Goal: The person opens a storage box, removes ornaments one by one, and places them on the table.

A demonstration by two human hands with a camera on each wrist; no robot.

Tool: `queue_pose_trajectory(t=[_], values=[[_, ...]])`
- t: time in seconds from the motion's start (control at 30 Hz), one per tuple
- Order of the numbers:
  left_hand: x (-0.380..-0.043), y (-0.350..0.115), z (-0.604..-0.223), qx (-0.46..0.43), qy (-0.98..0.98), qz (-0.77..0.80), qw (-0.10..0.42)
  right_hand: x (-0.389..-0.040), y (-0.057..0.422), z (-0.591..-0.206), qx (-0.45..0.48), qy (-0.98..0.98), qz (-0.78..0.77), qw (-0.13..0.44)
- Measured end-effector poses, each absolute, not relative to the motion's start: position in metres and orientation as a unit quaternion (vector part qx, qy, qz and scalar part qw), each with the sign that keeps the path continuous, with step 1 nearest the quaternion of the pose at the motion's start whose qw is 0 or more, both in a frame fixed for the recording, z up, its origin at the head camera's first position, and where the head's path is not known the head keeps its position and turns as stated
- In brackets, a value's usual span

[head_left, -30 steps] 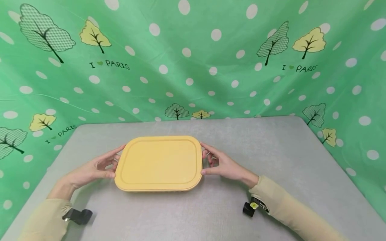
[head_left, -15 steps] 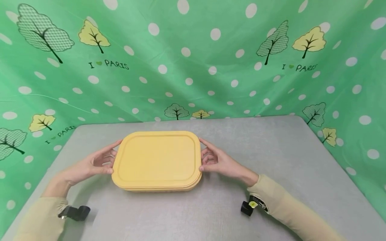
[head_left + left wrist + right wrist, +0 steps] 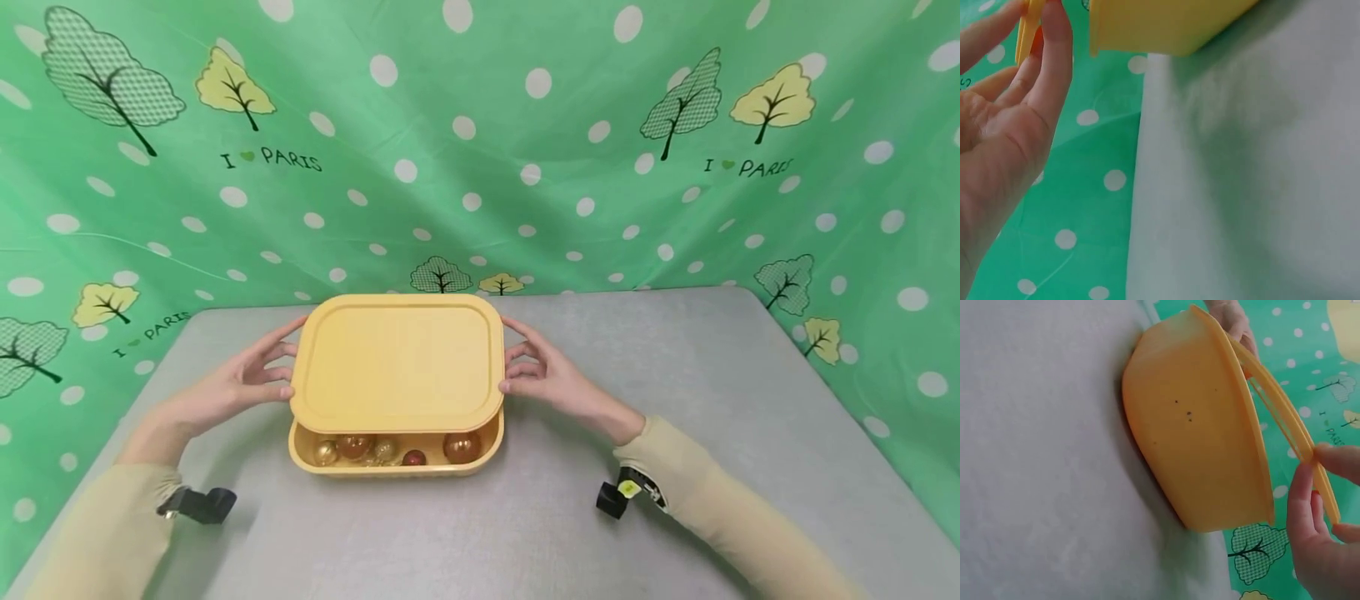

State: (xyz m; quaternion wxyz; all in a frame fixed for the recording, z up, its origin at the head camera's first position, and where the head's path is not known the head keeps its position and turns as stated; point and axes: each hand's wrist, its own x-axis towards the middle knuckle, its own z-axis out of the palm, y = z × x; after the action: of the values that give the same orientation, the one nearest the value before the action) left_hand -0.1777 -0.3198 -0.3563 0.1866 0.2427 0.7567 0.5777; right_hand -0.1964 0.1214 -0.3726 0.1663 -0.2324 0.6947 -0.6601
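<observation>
1. We see a green cloth [image 3: 480, 125] with white dots and trees rising behind the table.
2. Below it we have the grey table [image 3: 675, 400].
3. On the table, left of centre, we find the yellow box [image 3: 405, 472], its near part uncovered in the head view.
4. Above the box we see the yellow lid [image 3: 397, 362], apart from the near rim and held at both short ends.
5. We see the left hand [image 3: 236, 387] pinching the lid's left end between thumb and fingers, the fingers loosely bent.
6. We see the right hand [image 3: 555, 382] pinching the right end likewise, fingers partly curled.
7. Inside the box we spot two amber balls [image 3: 461, 447], well apart.
8. We make out smaller gold balls [image 3: 326, 452] towards the left.
9. Smallest, we notice a red ball [image 3: 414, 458] between the amber ones.
</observation>
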Motion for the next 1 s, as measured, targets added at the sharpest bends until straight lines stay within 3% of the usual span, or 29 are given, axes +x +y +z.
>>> queue_pose_trajectory(t=[0.27,0.57,1.0], values=[[-0.195,-0.310,-0.354,0.206,0.765,0.587,0.164,-0.216,0.117,-0.372,-0.200,0.698,-0.680,0.102],[-0.218,-0.303,-0.350,0.219,0.753,0.597,0.170,-0.235,0.118,-0.373,-0.189,0.683,-0.696,0.110],[-0.245,-0.296,-0.356,0.138,0.760,0.625,0.111,-0.262,0.111,-0.377,-0.157,0.677,-0.709,0.119]])
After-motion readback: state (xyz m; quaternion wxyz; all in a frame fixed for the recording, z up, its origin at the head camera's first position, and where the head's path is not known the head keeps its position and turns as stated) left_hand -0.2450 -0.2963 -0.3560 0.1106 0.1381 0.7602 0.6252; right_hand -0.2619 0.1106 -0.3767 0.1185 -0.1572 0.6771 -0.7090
